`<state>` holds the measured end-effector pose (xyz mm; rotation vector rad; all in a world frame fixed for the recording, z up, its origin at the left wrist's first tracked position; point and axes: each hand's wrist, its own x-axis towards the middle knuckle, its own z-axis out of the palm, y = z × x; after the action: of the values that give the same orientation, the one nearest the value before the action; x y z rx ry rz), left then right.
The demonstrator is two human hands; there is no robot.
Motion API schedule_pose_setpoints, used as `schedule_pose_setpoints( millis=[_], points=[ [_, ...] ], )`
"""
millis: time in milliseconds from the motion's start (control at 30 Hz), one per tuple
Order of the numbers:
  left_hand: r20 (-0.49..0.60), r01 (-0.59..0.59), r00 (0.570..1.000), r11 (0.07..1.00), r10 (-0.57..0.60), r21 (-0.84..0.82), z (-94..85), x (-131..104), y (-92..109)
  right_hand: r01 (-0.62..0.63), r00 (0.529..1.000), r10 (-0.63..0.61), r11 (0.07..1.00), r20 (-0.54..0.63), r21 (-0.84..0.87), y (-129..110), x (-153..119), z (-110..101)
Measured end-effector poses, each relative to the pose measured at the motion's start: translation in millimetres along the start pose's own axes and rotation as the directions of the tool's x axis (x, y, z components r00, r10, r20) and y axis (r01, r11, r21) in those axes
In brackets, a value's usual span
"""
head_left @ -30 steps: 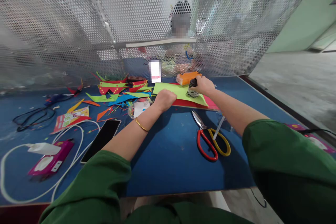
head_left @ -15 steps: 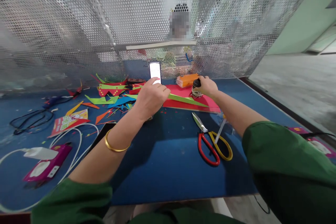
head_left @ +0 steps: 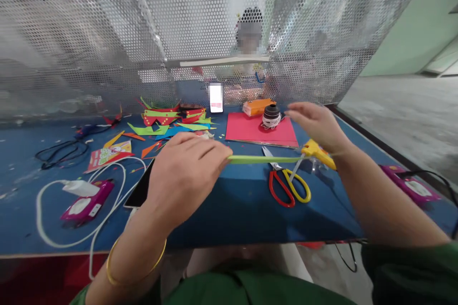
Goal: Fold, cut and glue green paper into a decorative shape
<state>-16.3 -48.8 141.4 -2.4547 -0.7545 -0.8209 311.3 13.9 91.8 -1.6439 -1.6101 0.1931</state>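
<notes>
My left hand (head_left: 188, 176) is closed on one end of a long green paper strip (head_left: 265, 159), which stretches rightward above the scissors (head_left: 286, 183) with one red and one yellow handle. My right hand (head_left: 317, 121) is raised to the right of a black-topped jar (head_left: 271, 116) wrapped in string, its fingers extended and nothing seen in them. The jar stands on red paper sheets (head_left: 250, 128). Below my right hand lies a yellow glue gun (head_left: 318, 153), beside the scissors and near the strip's far end.
Coloured paper pieces (head_left: 161, 118) lie at the back left. A phone (head_left: 215, 97) leans on the perforated metal screen (head_left: 193, 19), with a person beyond. Purple power banks (head_left: 88, 202) and white cables lie left; an orange packet (head_left: 258, 106) is behind the red paper.
My left hand has moved nearer with the green strip, lifting it off the red paper. My right hand has let go of the jar and moved right.
</notes>
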Motion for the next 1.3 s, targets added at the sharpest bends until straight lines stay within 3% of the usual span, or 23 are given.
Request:
schedule_pose_setpoints(
  millis=[100, 200, 267, 367, 500, 667, 800, 900, 1000, 1067, 1200, 1300],
  points=[
    [-0.007, -0.013, 1.000, 0.996, 0.012, -0.089, -13.3, -34.2, 11.3, 0.057, 0.998, -0.058, 0.996, -0.004, -0.064, -8.1, -76.6, -3.5],
    [0.004, 0.014, 1.000, 0.984, -0.014, -0.180, -16.9, -69.6, 22.3, 0.028, 1.000, -0.029, 0.996, -0.007, -0.089, -7.7, -147.9, 4.7],
    [0.019, 0.064, 0.998, 0.978, -0.061, -0.201, -16.3, -90.4, 28.1, 0.052, 0.998, -0.048, 0.989, 0.038, -0.140, -3.1, -182.6, 14.2],
    [0.006, 0.094, 0.995, 0.974, -0.095, -0.206, -13.8, -115.3, 34.7, 0.105, 0.994, -0.093, 0.951, 0.055, -0.290, 7.7, -209.7, 26.4],
    [0.031, 0.145, 0.989, 0.963, -0.142, -0.229, -8.2, -137.1, 42.6, 0.152, 0.987, -0.114, 0.902, 0.117, -0.405, 18.5, -214.0, 29.8],
    [0.024, 0.326, 0.940, 0.876, -0.340, -0.356, 3.8, -152.3, 49.8, 0.313, 0.946, -0.248, 0.869, 0.210, -0.384, 11.1, -217.4, 28.7],
    [0.081, 0.500, 0.846, 0.731, -0.527, -0.465, 11.4, -162.8, 48.2, 0.502, 0.856, -0.445, 0.838, 0.263, -0.215, 5.8, -223.5, 37.2],
    [0.159, 0.625, 0.745, 0.594, -0.648, -0.507, 11.8, -168.5, 44.6, 0.574, 0.817, -0.552, 0.805, 0.168, -0.151, 7.9, -221.5, 44.1],
    [0.239, 0.697, 0.674, 0.495, -0.699, -0.518, 11.5, -172.0, 39.0, 0.571, 0.821, -0.570, 0.818, 0.031, -0.069, 7.1, -214.7, 42.6],
    [0.262, 0.700, 0.680, 0.501, -0.684, -0.509, 14.3, -173.9, 33.3, 0.549, 0.836, -0.548, 0.835, -0.030, 0.036, 2.7, -210.2, 36.4],
    [0.255, 0.629, 0.774, 0.656, -0.580, -0.418, 30.2, -175.9, 18.2, 0.488, 0.867, -0.494, 0.811, -0.071, 0.322, -8.7, -206.6, 25.6],
    [0.392, 0.594, 0.794, 0.731, -0.465, -0.335, 42.1, -174.0, 6.5, 0.435, 0.867, -0.497, 0.718, -0.038, 0.543, -11.5, -208.9, 32.0]
  ],
)
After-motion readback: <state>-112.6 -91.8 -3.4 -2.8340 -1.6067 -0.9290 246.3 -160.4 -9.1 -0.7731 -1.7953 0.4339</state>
